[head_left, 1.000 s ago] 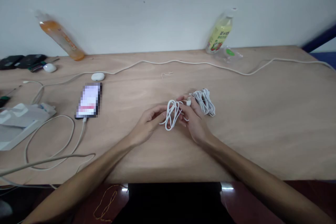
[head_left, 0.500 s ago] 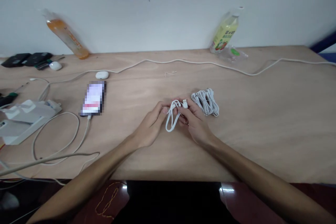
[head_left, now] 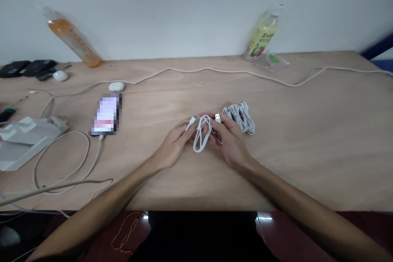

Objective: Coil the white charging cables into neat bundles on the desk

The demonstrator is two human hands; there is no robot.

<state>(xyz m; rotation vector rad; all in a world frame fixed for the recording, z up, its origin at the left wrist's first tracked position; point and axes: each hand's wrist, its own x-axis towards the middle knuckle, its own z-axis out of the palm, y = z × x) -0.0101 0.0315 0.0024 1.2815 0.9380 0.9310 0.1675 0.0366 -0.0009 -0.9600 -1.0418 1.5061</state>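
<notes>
Between my hands is a white USB cable [head_left: 199, 141], folded into narrow loops and held above the table. My left hand [head_left: 172, 143] pinches the cable's small-plug end, which sticks up past the thumb. In my right hand [head_left: 231, 141] are the loops, with the flat USB-A plug standing up beside the thumb; both hands are closed on the cable. The fingers under the loops are partly hidden. Just beyond my right hand lie several bundled white cables [head_left: 242, 118] on the table.
A phone [head_left: 106, 114] with a cord plugged in lies to the left, near a white power strip [head_left: 30, 141] and an earbud case [head_left: 116, 86]. An orange drink bottle [head_left: 75, 43] and a yellow one [head_left: 262, 37] lean on the wall. A long white cord [head_left: 208, 69] crosses the table [head_left: 307, 143].
My left hand has brought the cable's small plug up into sight, to the left of the loops. My right hand keeps its grip. The view has shifted slightly.
</notes>
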